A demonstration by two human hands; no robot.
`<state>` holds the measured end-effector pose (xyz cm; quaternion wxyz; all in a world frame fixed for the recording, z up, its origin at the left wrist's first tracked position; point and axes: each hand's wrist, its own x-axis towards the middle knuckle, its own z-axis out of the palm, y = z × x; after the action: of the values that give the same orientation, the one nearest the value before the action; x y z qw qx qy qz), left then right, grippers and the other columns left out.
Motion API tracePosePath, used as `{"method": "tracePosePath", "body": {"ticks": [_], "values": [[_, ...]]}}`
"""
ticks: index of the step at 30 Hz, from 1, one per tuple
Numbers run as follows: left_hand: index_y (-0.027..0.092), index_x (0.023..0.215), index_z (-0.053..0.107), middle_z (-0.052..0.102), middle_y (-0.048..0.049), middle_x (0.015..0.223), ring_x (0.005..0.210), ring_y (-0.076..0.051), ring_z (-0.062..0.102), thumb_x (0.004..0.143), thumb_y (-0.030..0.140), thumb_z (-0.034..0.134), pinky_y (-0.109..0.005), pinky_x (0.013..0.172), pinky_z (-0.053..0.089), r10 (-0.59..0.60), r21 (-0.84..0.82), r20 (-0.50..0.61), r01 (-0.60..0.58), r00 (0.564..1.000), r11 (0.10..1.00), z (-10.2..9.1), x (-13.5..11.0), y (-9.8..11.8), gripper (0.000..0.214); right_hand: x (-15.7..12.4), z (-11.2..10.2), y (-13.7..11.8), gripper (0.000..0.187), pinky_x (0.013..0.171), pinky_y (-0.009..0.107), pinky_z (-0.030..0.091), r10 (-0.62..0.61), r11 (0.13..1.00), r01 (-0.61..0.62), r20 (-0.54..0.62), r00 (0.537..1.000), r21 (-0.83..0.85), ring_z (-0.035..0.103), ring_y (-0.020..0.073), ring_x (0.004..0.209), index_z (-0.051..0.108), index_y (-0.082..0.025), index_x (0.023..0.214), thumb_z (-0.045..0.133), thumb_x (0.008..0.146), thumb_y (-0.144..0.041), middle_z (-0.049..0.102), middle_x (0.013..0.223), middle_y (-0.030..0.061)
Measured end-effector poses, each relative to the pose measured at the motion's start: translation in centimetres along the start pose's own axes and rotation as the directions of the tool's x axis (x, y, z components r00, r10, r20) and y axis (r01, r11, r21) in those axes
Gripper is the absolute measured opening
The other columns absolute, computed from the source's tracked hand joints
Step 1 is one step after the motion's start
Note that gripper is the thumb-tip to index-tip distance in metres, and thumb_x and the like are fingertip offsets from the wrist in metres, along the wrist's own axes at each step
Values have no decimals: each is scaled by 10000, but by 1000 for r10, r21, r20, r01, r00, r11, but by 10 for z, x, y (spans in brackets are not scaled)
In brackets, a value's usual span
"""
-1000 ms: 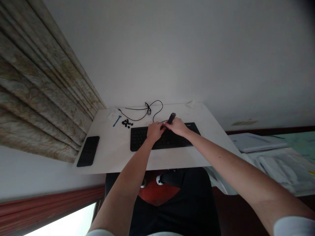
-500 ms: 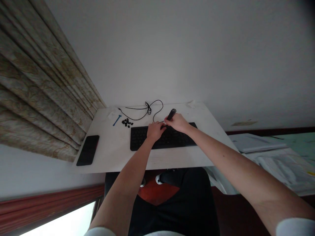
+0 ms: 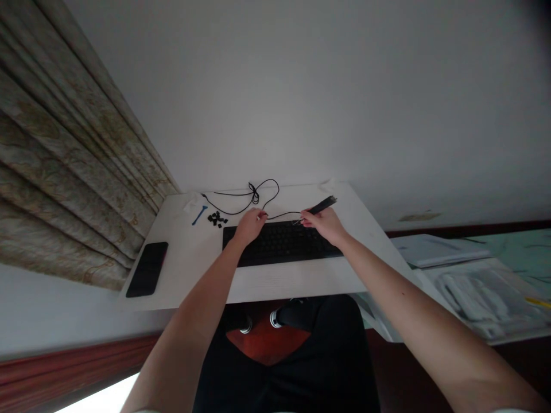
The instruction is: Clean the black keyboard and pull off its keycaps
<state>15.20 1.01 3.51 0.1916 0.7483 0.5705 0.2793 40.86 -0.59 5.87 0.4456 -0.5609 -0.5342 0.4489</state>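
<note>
A black keyboard lies on the white table, under and between my hands. My left hand is above its back left part, finger and thumb pinched on a small black keycap that barely shows. In my right hand is a black brush with a bristled end pointing up and right. Thin wire prongs stick out from its lower end, over the keyboard's back edge. Several loose black keycaps are scattered left of my left hand.
A black cable runs behind the keyboard, tied in a bundle. Left of the keycaps lies a blue tool; a phone rests at the table's left edge. Patterned curtains hang at left. Papers lie beyond the table's right side.
My hands have drawn apart: the left has moved left, carrying the small keycap, and the right has moved right with the brush, which now tilts lower. The view has shifted slightly.
</note>
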Motion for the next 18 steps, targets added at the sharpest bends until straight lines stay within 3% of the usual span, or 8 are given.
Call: {"method": "tracePosePath", "body": {"ticks": [5, 9, 14, 18], "values": [[170, 975, 726, 704, -112, 997, 963, -243, 644, 948, 271, 544, -356, 865, 483, -74, 381, 57, 47, 996, 923, -73, -5, -58, 210, -14, -9, 14, 182, 615, 269, 644, 23, 997, -23, 8, 1000, 77, 735, 180, 666, 703, -136, 885, 753, 844, -306, 746, 768, 90], [161, 986, 727, 708, -114, 1013, 949, -249, 649, 940, 234, 554, -361, 824, 477, -162, 528, 68, 102, 984, 843, -103, -18, -87, 194, -14, -11, 17, 153, 627, 278, 650, 58, 996, -58, 6, 998, 61, 740, 187, 679, 700, -132, 892, 722, 874, -283, 755, 797, 108], [183, 1135, 690, 707, -113, 1073, 978, -242, 646, 918, 227, 576, -368, 853, 503, -167, 494, 2, 144, 986, 858, -96, -23, -86, 248, -10, -11, 13, 174, 677, 308, 661, 70, 997, -70, 16, 997, 18, 756, 216, 756, 700, -131, 905, 680, 905, -304, 762, 854, 134], [190, 1200, 670, 683, -104, 1144, 1067, -230, 632, 918, 232, 540, -373, 982, 483, -97, 365, -49, 108, 994, 925, -66, -20, -49, 313, -8, -11, 9, 178, 691, 307, 655, 62, 998, -62, 23, 998, 1, 754, 209, 761, 704, -129, 902, 676, 902, -305, 761, 863, 134]]}}
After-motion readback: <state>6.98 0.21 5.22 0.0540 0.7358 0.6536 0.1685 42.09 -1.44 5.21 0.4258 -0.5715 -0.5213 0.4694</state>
